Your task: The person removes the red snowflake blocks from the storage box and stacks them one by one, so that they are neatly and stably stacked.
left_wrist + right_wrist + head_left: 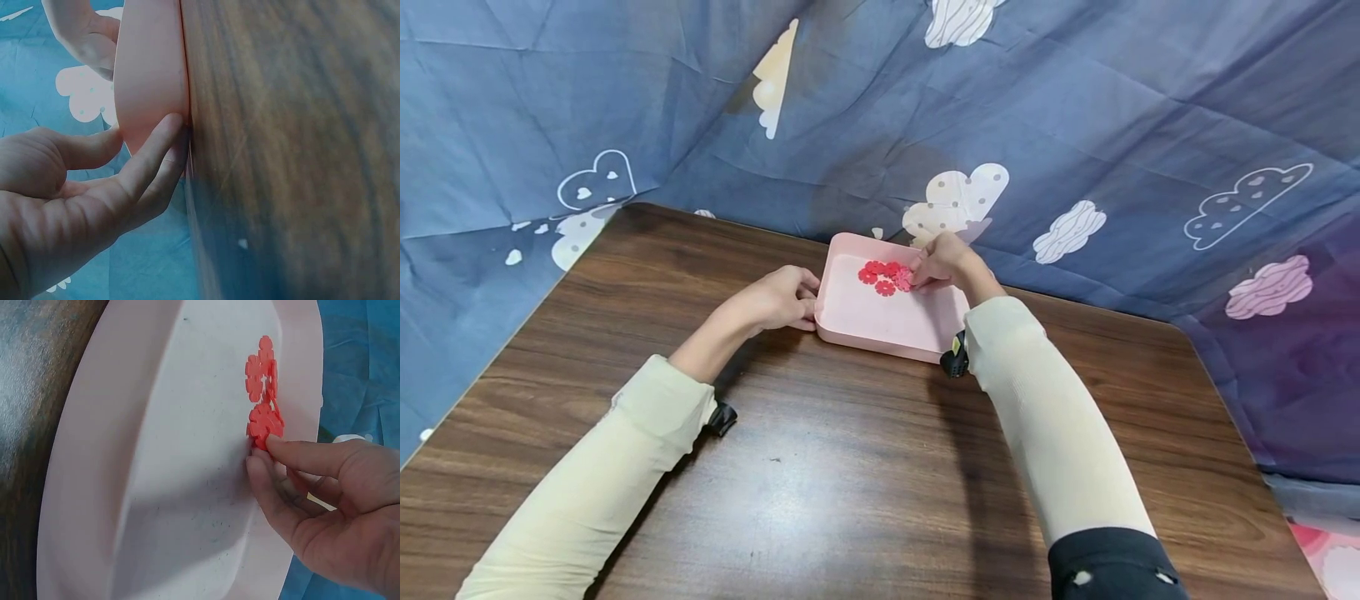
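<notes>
A shallow pink tray (pixel 880 321) with rounded corners sits near the table's back edge. My left hand (pixel 778 300) holds its left end; in the left wrist view the thumb is at the rim and the fingers (pixel 153 147) lie against the lower outer wall. My right hand (pixel 942 260) reaches over the tray's back side and pinches a red flower-shaped plastic disc (pixel 265 422) between thumb and fingertips. Several more flower-shaped discs (pixel 885 288) lie close together beside it, toward the back left of the tray floor. The right fingertips partly hide the pinched disc.
The dark wood-grain table (pixel 820 467) stretches out in front of the tray. A blue cloth (pixel 850 108) printed with clouds hangs right behind the table's back edge. Both sleeves carry small black devices (pixel 955 357) near the wrists.
</notes>
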`<state>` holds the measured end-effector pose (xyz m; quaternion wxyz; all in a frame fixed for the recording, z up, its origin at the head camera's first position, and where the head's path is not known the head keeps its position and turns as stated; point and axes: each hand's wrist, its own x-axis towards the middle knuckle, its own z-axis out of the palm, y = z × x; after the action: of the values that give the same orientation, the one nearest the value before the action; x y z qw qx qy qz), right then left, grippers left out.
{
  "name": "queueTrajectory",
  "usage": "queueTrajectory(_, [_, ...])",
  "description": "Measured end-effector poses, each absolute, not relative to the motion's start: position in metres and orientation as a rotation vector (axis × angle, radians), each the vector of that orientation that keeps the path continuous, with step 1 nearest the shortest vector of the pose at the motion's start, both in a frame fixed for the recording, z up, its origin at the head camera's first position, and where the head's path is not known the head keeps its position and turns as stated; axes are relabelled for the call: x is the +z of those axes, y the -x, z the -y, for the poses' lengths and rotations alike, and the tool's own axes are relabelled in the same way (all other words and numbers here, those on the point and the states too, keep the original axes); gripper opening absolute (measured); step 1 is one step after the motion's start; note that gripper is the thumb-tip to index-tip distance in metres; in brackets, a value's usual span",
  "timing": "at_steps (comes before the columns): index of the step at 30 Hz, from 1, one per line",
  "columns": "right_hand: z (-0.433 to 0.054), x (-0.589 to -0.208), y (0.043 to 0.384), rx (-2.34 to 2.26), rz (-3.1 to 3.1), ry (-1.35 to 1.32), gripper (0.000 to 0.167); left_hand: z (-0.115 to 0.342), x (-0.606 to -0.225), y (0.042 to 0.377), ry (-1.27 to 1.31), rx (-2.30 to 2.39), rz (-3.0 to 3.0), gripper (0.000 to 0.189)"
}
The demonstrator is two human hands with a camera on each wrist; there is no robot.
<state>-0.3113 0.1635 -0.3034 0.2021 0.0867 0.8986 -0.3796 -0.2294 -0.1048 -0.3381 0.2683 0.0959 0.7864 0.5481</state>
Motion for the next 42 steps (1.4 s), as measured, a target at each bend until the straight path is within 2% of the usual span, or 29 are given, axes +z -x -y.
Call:
queueTrajectory(5, [-0.169, -0.301, 0.31, -1.065, -2.512, -0.279, 0.019, 0.103, -0.34, 0.23, -0.263, 1.473, -2.122, 0.044])
queueTrajectory(22, [-0.205, -0.275, 0.302, -1.01, -2.545, -0.314, 0.026, 0.105, -0.335, 0.229, -0.291, 1.466, -2.122, 0.045])
queueTrajectory(37, [-0.259, -0.253, 0.289, -1.039, -2.519, -0.386, 0.021, 0.104, -0.335, 0.227, -0.295, 1.476, -2.111, 0.047])
queueTrajectory(42, [-0.275, -0.25, 0.284, -1.059, -2.497, -0.397, 0.024, 0.106, -0.334, 0.226, -0.301, 1.479, -2.099, 0.048])
